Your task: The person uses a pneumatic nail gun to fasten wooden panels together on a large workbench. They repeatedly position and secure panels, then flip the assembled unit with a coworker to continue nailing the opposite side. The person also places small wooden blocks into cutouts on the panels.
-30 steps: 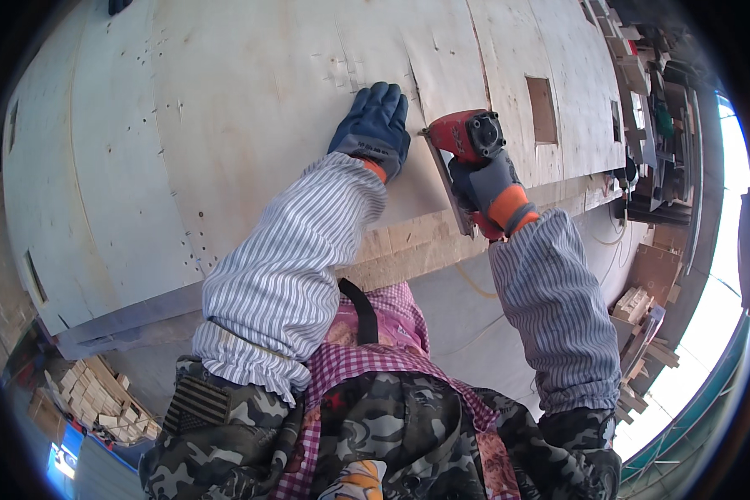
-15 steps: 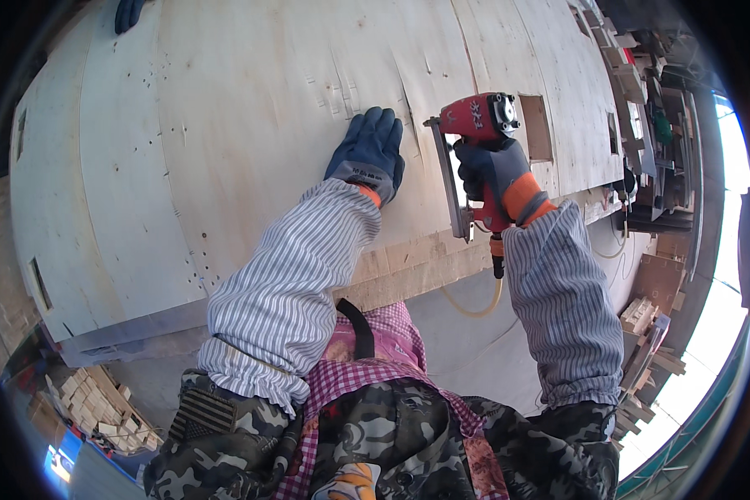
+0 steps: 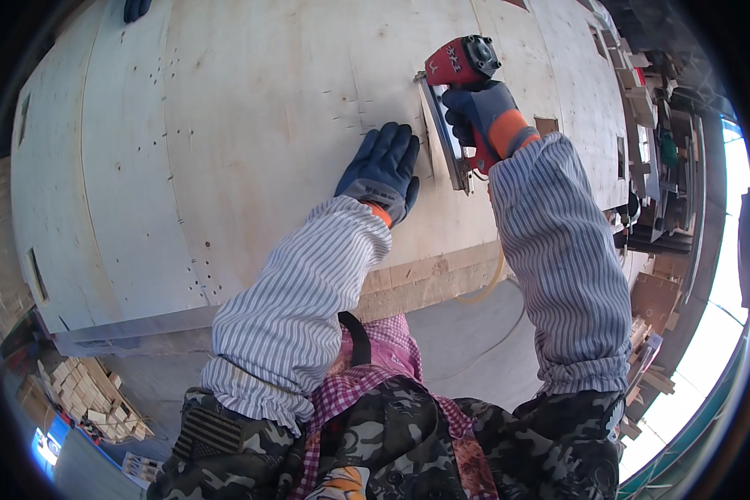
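L hand (image 3: 381,169), gloved, lies flat on plywood panel (image 3: 250,158), fingers extended, gripping nothing. R hand (image 3: 485,110) grasps red nail gun (image 3: 450,64), fingers wrapped, positioned over panel just R of L hand; tool-to-panel contact: can't tell from where I stand. Caution: misaimed or glancing shot could strike L hand, given proximity. Yellow hose (image 3: 486,290), looping nr panel edge, may snag & jerk aim.
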Available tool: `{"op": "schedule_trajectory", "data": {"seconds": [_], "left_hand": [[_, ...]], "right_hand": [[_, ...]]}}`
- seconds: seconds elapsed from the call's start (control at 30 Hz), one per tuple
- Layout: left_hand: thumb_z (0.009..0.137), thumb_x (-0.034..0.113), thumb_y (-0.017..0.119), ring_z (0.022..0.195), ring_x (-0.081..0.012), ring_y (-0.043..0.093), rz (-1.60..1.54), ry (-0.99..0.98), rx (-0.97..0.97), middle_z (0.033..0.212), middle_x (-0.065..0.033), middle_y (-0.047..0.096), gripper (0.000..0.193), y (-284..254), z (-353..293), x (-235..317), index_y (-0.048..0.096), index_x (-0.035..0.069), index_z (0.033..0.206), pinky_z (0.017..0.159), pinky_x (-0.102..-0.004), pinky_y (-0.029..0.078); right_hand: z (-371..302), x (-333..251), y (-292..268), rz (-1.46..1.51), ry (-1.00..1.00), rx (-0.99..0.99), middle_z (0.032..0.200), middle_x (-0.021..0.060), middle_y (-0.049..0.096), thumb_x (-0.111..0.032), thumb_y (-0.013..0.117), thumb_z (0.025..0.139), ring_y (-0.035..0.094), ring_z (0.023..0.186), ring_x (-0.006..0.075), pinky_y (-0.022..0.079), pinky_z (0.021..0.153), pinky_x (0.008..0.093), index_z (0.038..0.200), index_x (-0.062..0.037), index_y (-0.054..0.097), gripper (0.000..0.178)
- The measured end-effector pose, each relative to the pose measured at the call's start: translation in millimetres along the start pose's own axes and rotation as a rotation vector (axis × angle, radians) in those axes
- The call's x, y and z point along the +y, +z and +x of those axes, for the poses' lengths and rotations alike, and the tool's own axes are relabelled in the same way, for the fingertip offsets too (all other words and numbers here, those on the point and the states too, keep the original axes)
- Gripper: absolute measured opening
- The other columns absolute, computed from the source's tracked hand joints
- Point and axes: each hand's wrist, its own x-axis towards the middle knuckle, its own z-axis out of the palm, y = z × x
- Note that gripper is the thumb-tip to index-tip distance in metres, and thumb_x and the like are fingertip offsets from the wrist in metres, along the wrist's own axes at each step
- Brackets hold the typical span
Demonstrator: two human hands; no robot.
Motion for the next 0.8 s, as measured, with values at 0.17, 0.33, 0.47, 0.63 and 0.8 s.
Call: {"op": "schedule_trajectory", "data": {"seconds": [0.17,0.33,0.47,0.63,0.8], "left_hand": [[0.088,0.037,0.034,0.133,-0.0212,0.015,0.000,0.004,-0.016,0.143,-0.0066,0.021,0.056,1,-1,-1,0.026,0.009,0.136,0.109,-0.0333,0.006],[0.088,0.037,0.033,0.133,-0.0213,0.014,0.021,0.005,-0.028,0.143,-0.0057,0.019,0.056,3,-1,-2,0.025,0.009,0.136,0.109,-0.0334,0.006],[0.089,0.037,0.032,0.133,-0.0212,0.014,0.023,0.010,-0.049,0.144,-0.0055,0.019,0.056,0,0,-2,0.024,0.009,0.136,0.109,-0.0335,0.006],[0.089,0.037,0.031,0.133,-0.0212,0.013,0.020,0.005,-0.050,0.144,-0.0055,0.018,0.055,-2,-1,-1,0.023,0.009,0.136,0.109,-0.0335,0.006],[0.090,0.037,0.030,0.133,-0.0214,0.013,-0.014,0.007,-0.040,0.144,-0.0056,0.018,0.055,0,-1,-3,0.023,0.008,0.136,0.108,-0.0336,0.005]], "right_hand": [[11,2,6,-0.249,0.044,-0.064,0.056,0.0081,0.055,-0.010,0.062,0.071,0.049,0.039,0.0166,0.041,0.036,0.0308,0.082,-0.0021,0.056,0.014],[31,10,12,-0.594,-0.022,-0.077,0.056,0.0093,0.055,-0.009,0.060,0.070,0.050,0.039,0.0180,0.041,0.036,0.0312,0.073,-0.0006,0.056,0.010],[29,12,12,-0.517,-0.026,-0.014,0.056,0.0093,0.055,-0.009,0.060,0.070,0.050,0.039,0.0181,0.041,0.035,0.0310,0.072,-0.0007,0.056,0.009],[1,11,9,-0.281,0.084,0.008,0.052,0.0079,0.054,-0.009,0.057,0.069,0.049,0.037,0.0173,0.040,0.035,0.0297,0.068,-0.0026,0.056,0.007],[-5,12,9,-0.226,0.069,-0.023,0.054,0.0072,0.053,-0.008,0.059,0.072,0.048,0.037,0.0166,0.038,0.034,0.0295,0.073,-0.0031,0.053,0.008]]}}
